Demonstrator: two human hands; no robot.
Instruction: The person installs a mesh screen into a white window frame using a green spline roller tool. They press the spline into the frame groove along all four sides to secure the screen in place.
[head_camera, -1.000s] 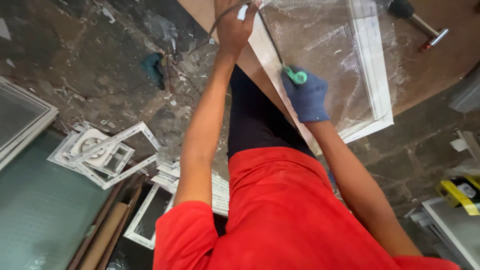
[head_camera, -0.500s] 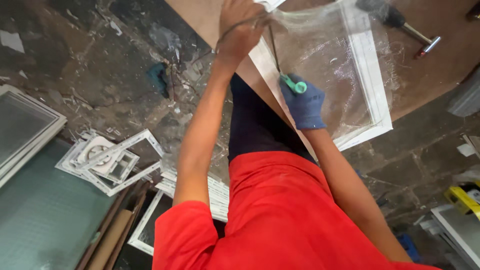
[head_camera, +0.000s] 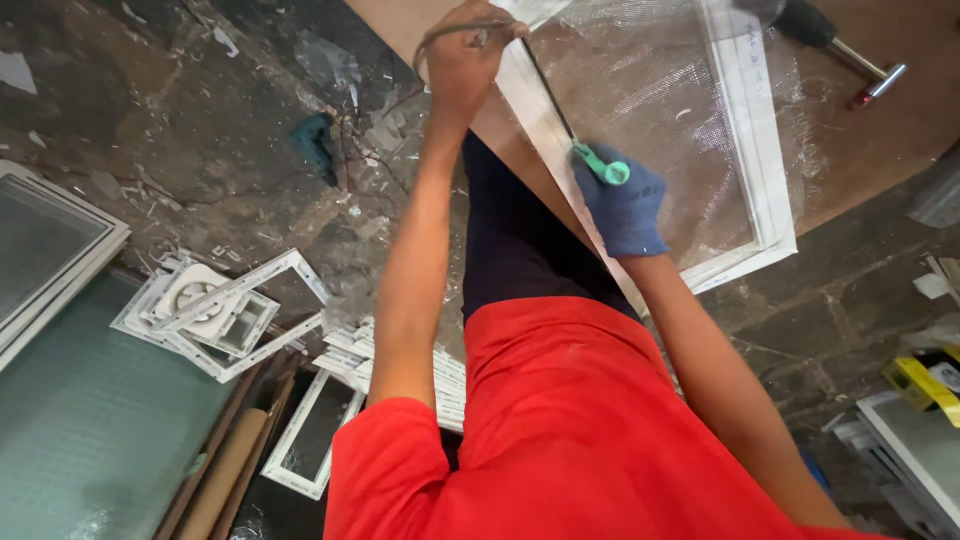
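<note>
Nearest, at the bottom of a view looking down from above: a red shirt (head_camera: 600, 430) over dark trousers (head_camera: 510, 250), with both bare arms reaching forward and away. On the right arm, the right hand (head_camera: 622, 205) in a blue glove, fingers wrapped tight around a green-handled tool (head_camera: 603, 167), with its thin dark shaft lying along the near rail of a white frame (head_camera: 745, 120). Farther out, the bare left hand (head_camera: 465, 65), fingers curled shut on a grey cord (head_camera: 450, 30), holding it up in an arc just above the end of that rail, close to the tip of the tool. Across the frame, a fine translucent mesh (head_camera: 650, 90), loose and wrinkled past the edges. Under the frame, a wooden table (head_camera: 880, 140), with the frame lying flat near its front edge. By the look of it, midway through seating the cord in the rail's groove over the mesh, with the near rail in hand. Calls next for the cord fed in line with the groove, firm downward pressure from the tool, and the mesh kept taut so as not to bunch or tear. Beyond the frame, well apart from both hands, a hammer (head_camera: 840, 50) resting on the table. To the left and below, on a dusty stone floor, a heap of small white frames (head_camera: 225, 310) and a glazed panel (head_camera: 50, 240).
</note>
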